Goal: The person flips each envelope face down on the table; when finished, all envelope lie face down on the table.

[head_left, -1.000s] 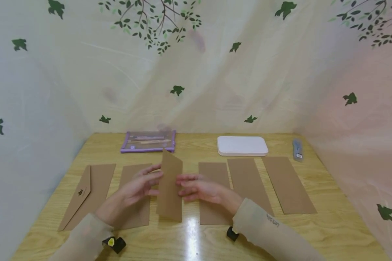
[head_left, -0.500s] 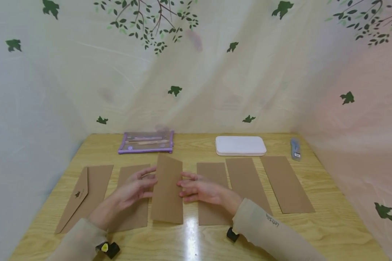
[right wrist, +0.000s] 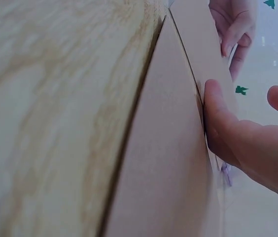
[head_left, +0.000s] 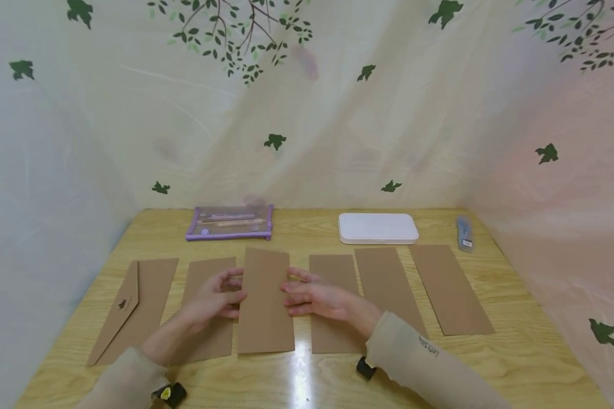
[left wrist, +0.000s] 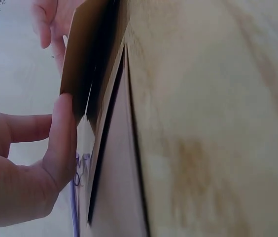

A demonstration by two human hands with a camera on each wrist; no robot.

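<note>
A brown paper envelope (head_left: 265,307) is held a little above the table between both hands, its plain face toward the head camera. My left hand (head_left: 212,298) pinches its left edge, thumb in front and the other fingers behind. In the left wrist view the left hand (left wrist: 25,168) has its thumb at the edge of the raised brown envelope (left wrist: 77,54). At the right edge, my right hand (head_left: 324,298) touches the envelope with its fingertips, fingers extended. The right wrist view has the right hand (right wrist: 252,138) beside the envelope (right wrist: 198,44).
An envelope with a pointed flap (head_left: 150,295) lies at the far left, another (head_left: 212,335) under my left forearm. On the right lie several more (head_left: 332,335), (head_left: 389,284), (head_left: 450,289). Behind are a purple-edged pouch (head_left: 230,230), a white case (head_left: 378,228) and a small blue-grey item (head_left: 464,233).
The held envelope has turned from a slanted, edge-on pose to face the head camera, and its top has come lower. My left hand has moved left and slightly down; the right has barely moved.
</note>
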